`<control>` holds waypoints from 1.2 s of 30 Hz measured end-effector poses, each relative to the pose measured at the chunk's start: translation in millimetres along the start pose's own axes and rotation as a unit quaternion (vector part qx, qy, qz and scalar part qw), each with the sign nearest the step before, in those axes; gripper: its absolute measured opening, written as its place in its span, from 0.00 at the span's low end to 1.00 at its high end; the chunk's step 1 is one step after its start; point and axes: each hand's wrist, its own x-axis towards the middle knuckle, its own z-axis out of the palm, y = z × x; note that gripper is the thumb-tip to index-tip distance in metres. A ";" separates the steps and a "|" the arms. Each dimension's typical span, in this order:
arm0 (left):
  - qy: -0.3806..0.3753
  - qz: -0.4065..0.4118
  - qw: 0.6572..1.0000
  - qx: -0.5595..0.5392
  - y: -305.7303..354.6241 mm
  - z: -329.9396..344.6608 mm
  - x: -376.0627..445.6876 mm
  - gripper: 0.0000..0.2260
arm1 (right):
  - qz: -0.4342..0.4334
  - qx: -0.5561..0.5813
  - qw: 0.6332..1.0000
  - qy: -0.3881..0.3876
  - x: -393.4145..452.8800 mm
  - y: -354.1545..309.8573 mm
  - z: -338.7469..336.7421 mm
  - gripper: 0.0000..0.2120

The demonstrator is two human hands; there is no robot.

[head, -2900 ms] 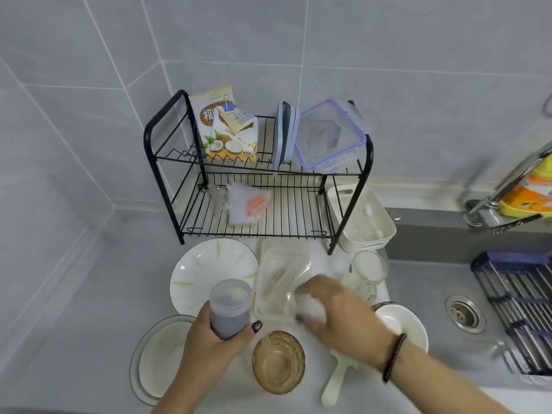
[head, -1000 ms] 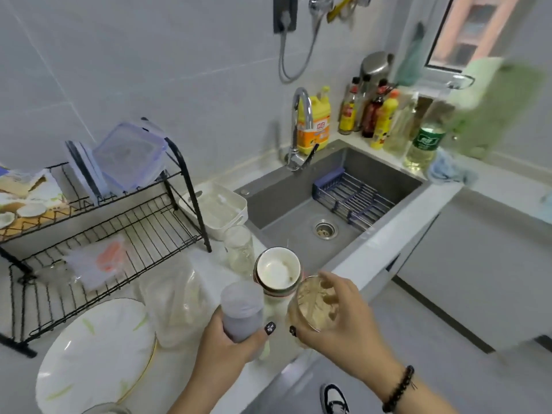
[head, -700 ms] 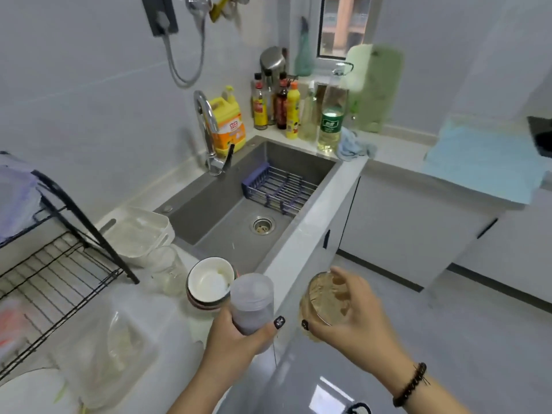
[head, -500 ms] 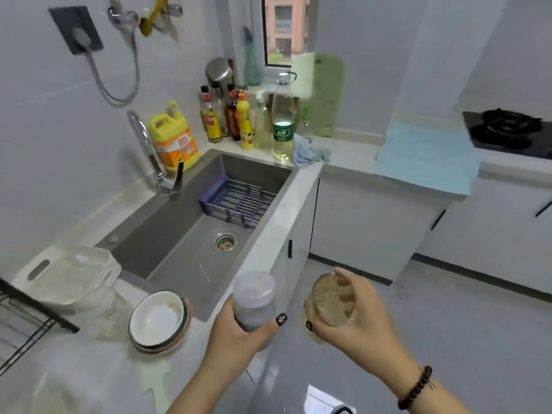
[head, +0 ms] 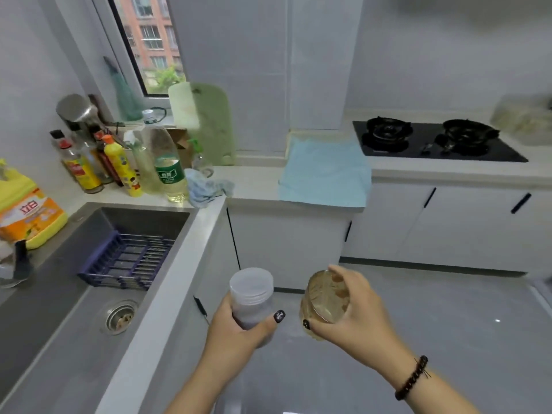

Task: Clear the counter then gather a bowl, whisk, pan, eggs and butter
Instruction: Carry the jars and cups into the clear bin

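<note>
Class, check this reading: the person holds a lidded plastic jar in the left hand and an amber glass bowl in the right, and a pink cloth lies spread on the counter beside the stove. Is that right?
One detail is wrong: the cloth is light blue, not pink, as the head view shows. The left hand does hold the lidded plastic jar, the right hand the amber glass bowl, and the cloth lies beside the stove.

Grey tiled walls (head: pixel 433 49), glossy grey floor (head: pixel 448 324), white cabinets (head: pixel 448 222), daylit window (head: pixel 149 46), perhaps ajar.

Amber bowl (head: pixel 325 300); light-blue cloth (head: pixel 325 171)
</note>
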 end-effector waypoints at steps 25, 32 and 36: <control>-0.281 0.067 0.957 -0.003 112.9 282.8 271.9 0.24 | 0.178 -0.010 0.960 0.214 186.2 137.9 -167.9 0.45; -0.339 0.081 0.937 0.024 139.7 361.0 332.6 0.22 | 0.232 0.007 0.930 0.284 230.6 180.1 -209.1 0.44; -0.362 0.074 0.929 0.035 151.5 407.8 345.6 0.21 | 0.261 0.006 0.918 0.297 238.4 202.4 -239.8 0.44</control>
